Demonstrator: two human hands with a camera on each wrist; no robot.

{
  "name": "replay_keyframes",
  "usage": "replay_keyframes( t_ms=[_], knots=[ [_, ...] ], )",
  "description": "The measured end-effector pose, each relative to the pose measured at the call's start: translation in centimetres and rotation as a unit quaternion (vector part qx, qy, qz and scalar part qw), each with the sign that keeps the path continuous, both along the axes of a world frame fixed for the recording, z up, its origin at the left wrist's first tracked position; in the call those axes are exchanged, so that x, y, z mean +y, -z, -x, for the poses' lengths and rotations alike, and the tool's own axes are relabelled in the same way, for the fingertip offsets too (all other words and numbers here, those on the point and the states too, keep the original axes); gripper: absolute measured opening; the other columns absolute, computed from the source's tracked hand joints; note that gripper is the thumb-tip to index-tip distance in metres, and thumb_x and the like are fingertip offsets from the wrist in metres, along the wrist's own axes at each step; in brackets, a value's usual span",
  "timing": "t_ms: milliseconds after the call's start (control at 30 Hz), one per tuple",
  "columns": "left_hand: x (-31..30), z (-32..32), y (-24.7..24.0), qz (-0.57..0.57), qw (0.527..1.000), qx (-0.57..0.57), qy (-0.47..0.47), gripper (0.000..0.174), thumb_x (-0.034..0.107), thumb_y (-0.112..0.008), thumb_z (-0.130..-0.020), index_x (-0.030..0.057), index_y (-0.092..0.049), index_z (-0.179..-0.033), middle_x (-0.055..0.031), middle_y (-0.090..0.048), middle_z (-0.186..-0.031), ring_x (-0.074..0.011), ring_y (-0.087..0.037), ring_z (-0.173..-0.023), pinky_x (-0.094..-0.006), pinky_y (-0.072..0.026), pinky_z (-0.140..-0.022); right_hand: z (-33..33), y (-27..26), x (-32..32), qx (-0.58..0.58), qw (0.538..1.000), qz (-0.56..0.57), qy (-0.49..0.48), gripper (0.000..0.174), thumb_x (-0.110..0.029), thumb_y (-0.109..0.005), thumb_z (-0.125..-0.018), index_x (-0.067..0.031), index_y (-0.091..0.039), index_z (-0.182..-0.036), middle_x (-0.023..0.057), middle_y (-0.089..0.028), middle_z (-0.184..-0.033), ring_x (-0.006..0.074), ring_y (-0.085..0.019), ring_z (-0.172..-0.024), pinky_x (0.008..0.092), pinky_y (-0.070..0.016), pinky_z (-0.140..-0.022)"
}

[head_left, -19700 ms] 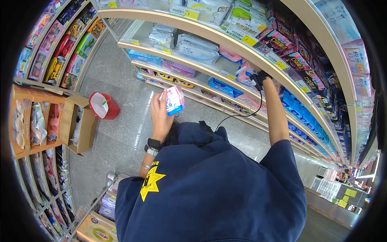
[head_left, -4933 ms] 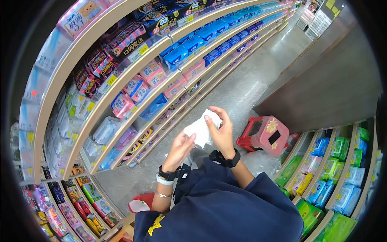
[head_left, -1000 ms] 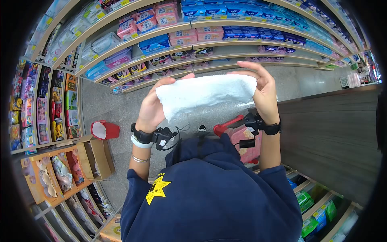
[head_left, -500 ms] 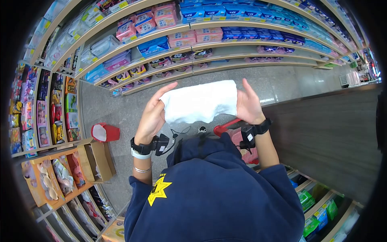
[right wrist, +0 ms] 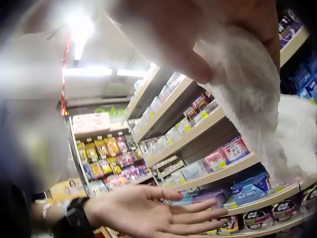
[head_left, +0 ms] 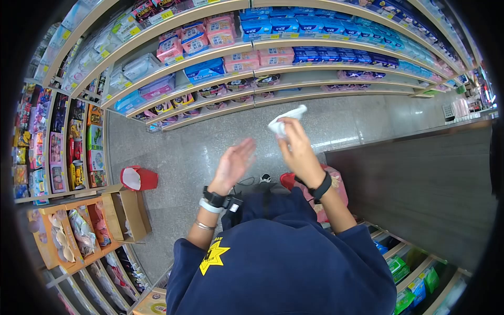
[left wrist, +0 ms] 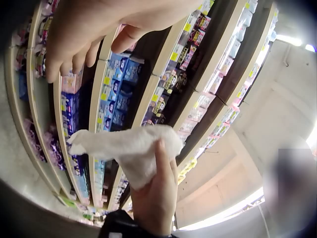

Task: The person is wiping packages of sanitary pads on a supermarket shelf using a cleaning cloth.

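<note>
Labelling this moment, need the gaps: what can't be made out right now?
- Head: outline of the left hand, smeared by motion blur.
- Head: gripped part of the white sheet, hidden by the right hand; cloth or paper unclear.
- Right wrist: the right hand's full shape, blurred and cut by the top edge.
- Left wrist: rest of the left hand, cut by the top edge.
- Head: print on the yellow price tags, too small.

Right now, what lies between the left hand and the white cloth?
Nothing: in the head view the gap from the left hand to the white cloth is bare, with only grey floor behind it. The right hand holds the cloth.
</note>
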State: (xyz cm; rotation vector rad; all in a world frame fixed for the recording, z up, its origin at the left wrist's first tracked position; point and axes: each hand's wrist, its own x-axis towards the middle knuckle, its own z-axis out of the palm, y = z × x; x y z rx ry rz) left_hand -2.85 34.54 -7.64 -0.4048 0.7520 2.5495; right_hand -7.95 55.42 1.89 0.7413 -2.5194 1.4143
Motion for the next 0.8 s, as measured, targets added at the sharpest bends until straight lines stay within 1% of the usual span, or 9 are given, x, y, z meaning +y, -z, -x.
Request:
replay_keyframes(
  t_ms=[133, 233, 367, 400, 500, 533, 633, 733, 800],
  knots=[
    [4.4, 0.8, -2.5, -0.031, 0.999, -0.008, -0.044, 0.062, 0.056, -0.037, -0.096, 0.005, -0.051, -0.129, -0.0085, -0.057, -0.127, -0.0242, -0.047, -0.123, -0.0425, -0.0287, -0.109, -3.2, 0.8, -2.9, 0.018, 0.994, -0.083, -0.063, 0.035, 0.006, -0.053, -0.074, 0.0042, -0.051, -0.109, 0.0221, -0.056, -0.116, 0.039, -0.055, -0.107, 0.0435, -0.0481, -0.09],
    [3.9, 0.5, -2.6, -0.135, 0.99, -0.003, -0.035, 0.064, 0.059, -0.037, -0.095, 0.0064, -0.051, -0.128, -0.0093, -0.059, -0.124, -0.0266, -0.05, -0.12, -0.0417, -0.0295, -0.109, -4.1, 0.8, -3.7, -0.009, 0.994, -0.079, -0.079, 0.035, 0.004, -0.054, -0.076, 0.0041, -0.05, -0.111, 0.0231, -0.058, -0.115, 0.0387, -0.057, -0.105, 0.0433, -0.0486, -0.089],
    [4.7, 0.4, -5.3, -0.066, 0.993, 0.013, -0.102, 0.075, 0.064, -0.031, -0.094, 0.0068, -0.039, -0.141, -0.0114, -0.044, -0.142, -0.0268, -0.04, -0.132, -0.0405, -0.0296, -0.11, -3.8, -0.7, -3.3, -0.23, 0.967, 0.011, -0.109, 0.028, 0.007, -0.046, -0.084, 0.0056, -0.05, -0.112, 0.0259, -0.059, -0.11, 0.0428, -0.055, -0.103, 0.0395, -0.0481, -0.084],
    [4.6, 0.3, -5.3, -0.015, 0.995, 0.034, -0.088, 0.075, 0.063, -0.028, -0.095, 0.0076, -0.032, -0.145, -0.0113, -0.037, -0.147, -0.0257, -0.036, -0.134, -0.0401, -0.0297, -0.11, -3.3, -0.6, -2.9, -0.288, 0.949, -0.011, -0.128, 0.026, -0.004, -0.045, -0.094, 0.0052, -0.049, -0.118, 0.0205, -0.062, -0.11, 0.0353, -0.059, -0.104, 0.0338, -0.0464, -0.085],
    [5.4, 0.4, -5.8, 0.114, 0.982, 0.046, -0.144, 0.07, 0.059, -0.029, -0.097, 0.0076, -0.032, -0.146, -0.0113, -0.037, -0.148, -0.0247, -0.035, -0.135, -0.0392, -0.0291, -0.11, -2.2, 1.2, -2.4, -0.354, 0.906, 0.174, -0.151, 0.033, -0.018, -0.045, -0.1, 0.0032, -0.049, -0.125, 0.0105, -0.063, -0.111, 0.0217, -0.06, -0.104, 0.03, -0.0443, -0.088],
    [5.6, 0.3, -5.8, 0.114, 0.978, 0.025, -0.171, 0.063, 0.052, -0.034, -0.099, 0.0069, -0.036, -0.143, -0.0101, -0.043, -0.143, -0.0232, -0.042, -0.13, -0.0381, -0.0339, -0.107, -1.9, 1.1, -2.0, -0.42, 0.861, 0.247, -0.148, 0.038, -0.027, -0.045, -0.102, 0.0017, -0.051, -0.125, 0.0034, -0.061, -0.113, 0.0116, -0.057, -0.104, 0.0275, -0.0429, -0.091],
    [4.9, -0.2, -5.4, 0.167, 0.983, 0.04, -0.059, 0.056, 0.047, -0.042, -0.098, 0.0067, -0.042, -0.137, -0.0086, -0.052, -0.134, -0.0217, -0.051, -0.122, -0.0372, -0.0397, -0.102, -1.3, 1.9, -1.2, -0.52, 0.753, 0.38, -0.133, 0.036, -0.025, -0.043, -0.103, 0.0012, -0.05, -0.126, 0.0044, -0.061, -0.11, 0.0097, -0.056, -0.103, 0.027, -0.0454, -0.088],
    [5.5, -0.8, -6.3, 0.06, 0.996, -0.058, -0.03, 0.051, 0.044, -0.047, -0.097, 0.0072, -0.047, -0.132, -0.0077, -0.057, -0.127, -0.0212, -0.056, -0.116, -0.0367, -0.0435, -0.098, -1.4, 2.5, -0.8, -0.533, 0.756, 0.36, -0.125, 0.035, -0.025, -0.043, -0.103, 0.0006, -0.051, -0.124, 0.0039, -0.06, -0.109, 0.0088, -0.057, -0.101, 0.027, -0.0462, -0.088],
    [5.3, -0.6, -5.6, -0.008, 0.998, -0.051, -0.04, 0.051, 0.044, -0.047, -0.097, 0.0074, -0.047, -0.133, -0.0085, -0.056, -0.127, -0.0221, -0.055, -0.116, -0.0372, -0.044, -0.098, -1.6, 2.8, -0.8, -0.546, 0.744, 0.368, -0.114, 0.035, -0.025, -0.043, -0.103, 0.001, -0.051, -0.124, 0.0039, -0.06, -0.11, 0.0089, -0.057, -0.1, 0.0272, -0.0462, -0.088]
  ],
)
